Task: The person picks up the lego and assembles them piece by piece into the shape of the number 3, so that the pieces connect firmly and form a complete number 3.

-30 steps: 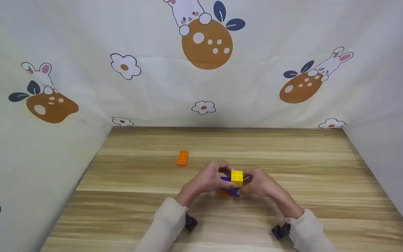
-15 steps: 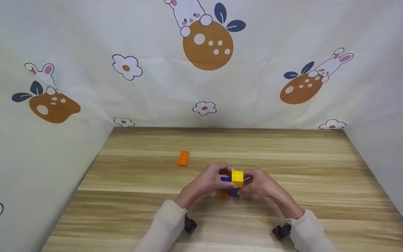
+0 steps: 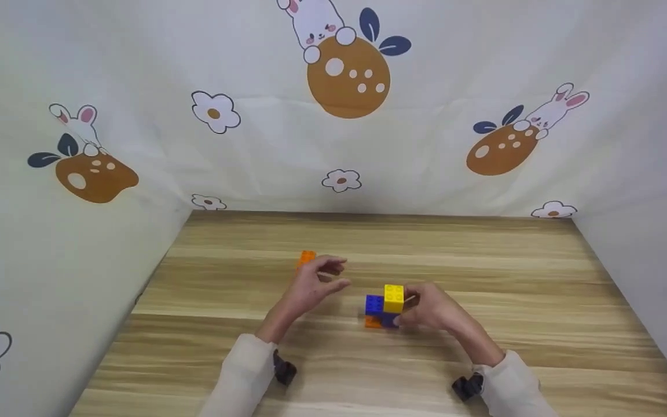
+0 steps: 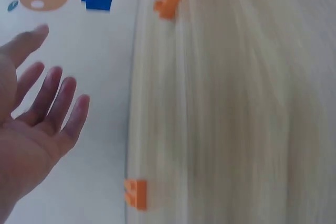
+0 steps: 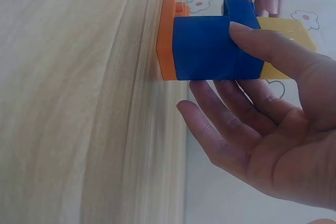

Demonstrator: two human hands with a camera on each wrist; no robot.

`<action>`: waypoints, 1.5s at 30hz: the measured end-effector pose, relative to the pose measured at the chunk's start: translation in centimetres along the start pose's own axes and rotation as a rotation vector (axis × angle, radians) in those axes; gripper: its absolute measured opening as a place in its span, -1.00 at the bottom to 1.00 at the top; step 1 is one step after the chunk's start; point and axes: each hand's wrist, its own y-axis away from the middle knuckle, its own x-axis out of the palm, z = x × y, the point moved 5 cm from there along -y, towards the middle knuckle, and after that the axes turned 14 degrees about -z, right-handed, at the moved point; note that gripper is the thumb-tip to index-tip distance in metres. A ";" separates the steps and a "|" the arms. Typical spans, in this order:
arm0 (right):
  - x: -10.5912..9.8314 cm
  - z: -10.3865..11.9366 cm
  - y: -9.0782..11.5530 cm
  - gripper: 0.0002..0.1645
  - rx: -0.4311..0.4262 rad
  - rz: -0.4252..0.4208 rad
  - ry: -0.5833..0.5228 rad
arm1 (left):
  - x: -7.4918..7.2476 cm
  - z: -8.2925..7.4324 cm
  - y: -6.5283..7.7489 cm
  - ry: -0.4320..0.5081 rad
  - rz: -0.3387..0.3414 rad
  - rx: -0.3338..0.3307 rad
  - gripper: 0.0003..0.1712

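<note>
A small stack of toy building bricks stands on the table: an orange plate (image 3: 372,322) at the bottom, blue bricks (image 5: 203,48) above it, and a yellow brick (image 3: 394,296) on top. One blue brick (image 3: 374,303) juts out to the left. My right hand (image 3: 435,307) holds the stack from its right side, thumb on the blue bricks and fingers on the opposite face. Away to the left, my left hand (image 3: 309,288) has relaxed, parted fingers and holds nothing. It hovers by a loose orange brick (image 3: 307,255), partly covering it in the head view.
The wood-grain table (image 3: 484,249) meets a patterned cloth (image 3: 264,156) at the back and sides. Black wrist cameras (image 3: 285,369) sit under both cuffs.
My left hand has let go of the brick stack and moved left, beside the loose orange brick. My right hand stays on the stack. The head view has shifted slightly.
</note>
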 end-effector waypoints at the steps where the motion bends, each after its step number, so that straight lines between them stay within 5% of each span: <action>1: 0.0 0.0 0.0 -0.46 0.004 -0.004 0.000 | -0.6 0.5 -0.2 -0.001 -0.042 -0.007 -0.50; 7: 0.0 0.0 0.3 -0.47 0.026 -0.014 0.003 | -3.4 3.7 -1.3 -0.062 -0.283 -0.127 -0.53; 11: 0.0 -0.1 0.3 -0.45 0.042 -0.019 0.014 | -4.6 5.3 -1.6 -0.118 -0.370 -0.238 -0.49; 28: 0.0 -0.2 0.4 -0.50 0.016 -0.014 -0.021 | -4.2 7.5 -2.6 -0.300 -0.385 -0.330 -0.24; 36: -0.1 0.0 0.2 -0.49 0.009 -0.016 -0.008 | -3.8 7.8 -3.1 -0.377 -0.390 -0.322 -0.20; 45: -0.1 -0.2 0.2 -0.45 0.021 -0.021 0.025 | -4.0 7.3 -3.0 -0.396 -0.415 -0.338 -0.42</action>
